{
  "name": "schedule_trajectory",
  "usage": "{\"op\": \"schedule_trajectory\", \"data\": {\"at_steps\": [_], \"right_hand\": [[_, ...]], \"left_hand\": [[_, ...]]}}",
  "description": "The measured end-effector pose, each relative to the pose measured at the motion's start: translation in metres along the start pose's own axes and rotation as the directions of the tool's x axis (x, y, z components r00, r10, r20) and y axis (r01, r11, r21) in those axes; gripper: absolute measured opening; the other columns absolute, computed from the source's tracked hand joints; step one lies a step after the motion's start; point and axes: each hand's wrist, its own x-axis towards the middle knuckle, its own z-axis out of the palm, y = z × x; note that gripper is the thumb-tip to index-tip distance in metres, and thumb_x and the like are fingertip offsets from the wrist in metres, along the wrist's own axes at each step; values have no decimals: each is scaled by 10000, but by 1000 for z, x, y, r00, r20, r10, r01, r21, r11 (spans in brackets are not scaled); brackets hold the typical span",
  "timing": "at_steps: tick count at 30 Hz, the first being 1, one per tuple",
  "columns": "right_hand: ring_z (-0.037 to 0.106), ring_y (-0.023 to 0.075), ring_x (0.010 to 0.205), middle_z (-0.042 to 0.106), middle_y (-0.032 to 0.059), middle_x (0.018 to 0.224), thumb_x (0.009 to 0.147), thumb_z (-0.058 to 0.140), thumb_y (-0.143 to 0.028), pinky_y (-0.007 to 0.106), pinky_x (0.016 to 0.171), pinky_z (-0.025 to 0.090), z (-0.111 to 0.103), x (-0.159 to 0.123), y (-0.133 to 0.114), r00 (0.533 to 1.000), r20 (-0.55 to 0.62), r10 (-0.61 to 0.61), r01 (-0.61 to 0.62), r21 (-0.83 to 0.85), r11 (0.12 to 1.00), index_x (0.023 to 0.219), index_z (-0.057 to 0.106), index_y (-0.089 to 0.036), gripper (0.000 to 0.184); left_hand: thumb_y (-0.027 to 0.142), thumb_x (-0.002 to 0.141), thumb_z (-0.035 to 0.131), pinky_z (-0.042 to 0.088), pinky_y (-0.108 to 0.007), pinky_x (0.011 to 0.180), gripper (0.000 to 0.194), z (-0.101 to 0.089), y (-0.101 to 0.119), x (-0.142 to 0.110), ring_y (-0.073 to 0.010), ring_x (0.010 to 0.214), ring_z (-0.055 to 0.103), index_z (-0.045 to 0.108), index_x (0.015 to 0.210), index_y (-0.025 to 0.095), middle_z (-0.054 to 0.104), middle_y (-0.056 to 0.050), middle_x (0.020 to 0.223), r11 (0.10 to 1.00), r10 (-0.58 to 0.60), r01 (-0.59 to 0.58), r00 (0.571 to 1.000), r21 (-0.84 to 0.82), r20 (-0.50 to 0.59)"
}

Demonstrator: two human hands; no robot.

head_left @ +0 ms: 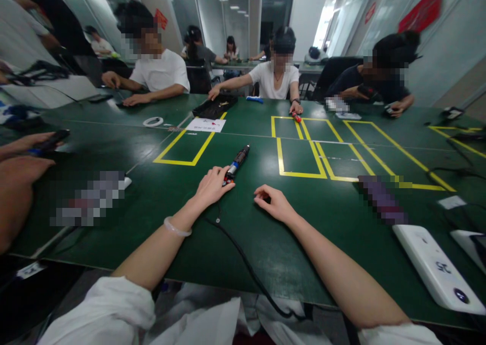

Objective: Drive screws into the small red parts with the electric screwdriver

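My left hand [212,188] lies on the green table with its fingers closed round the rear of a dark pen-shaped object [239,158]. The object has a blue and silver band, bits of orange near my fingers, and a narrow tip pointing away from me. I cannot make out its exact kind. To its right, my right hand [275,203] rests on the table with fingers curled in, and nothing shows in it. A thin black cable [243,256] runs between my forearms and over the near edge.
Yellow tape rectangles [301,174] mark the green table [228,233]. A white power bank [436,269] and a blurred phone-like slab [383,201] lie right; another slab [94,198] lies left. A printed paper [205,125] and black bag [216,104] are farther back. Several people sit around.
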Motion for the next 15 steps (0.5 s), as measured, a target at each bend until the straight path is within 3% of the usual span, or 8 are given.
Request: {"op": "schedule_trajectory", "data": {"at_steps": [4, 11, 15], "right_hand": [[609, 145, 767, 641, 21, 839, 858, 578, -260, 278, 740, 483, -1, 0, 0, 1000, 1, 5, -5, -2, 1000, 978, 600, -186, 143], [605, 140, 758, 638, 17, 831, 863, 571, -253, 268, 729, 473, -1, 1, -2, 1000, 8, 9, -9, -16, 1000, 968, 607, -180, 133], [601, 139, 754, 636, 17, 829, 866, 569, -254, 266, 725, 470, 0, 1, -2, 1000, 12, 12, -12, -24, 1000, 968, 610, -179, 133]], "left_hand": [[554, 871, 474, 429, -394, 925, 671, -3, -50, 10, -308, 1146, 495, 363, 1438, 213, 485, -140, 1268, 988, -152, 152, 988, 16, 5], [559, 849, 471, 397, -469, 972, 680, -12, -143, 8, -358, 1223, 453, 390, 1435, 225, 453, -165, 1364, 930, -367, 366, 930, 40, 7], [552, 848, 475, 406, -500, 924, 648, -18, -171, 1, -390, 1165, 494, 435, 1401, 216, 482, -198, 1344, 893, -443, 444, 896, 73, -29]]}}
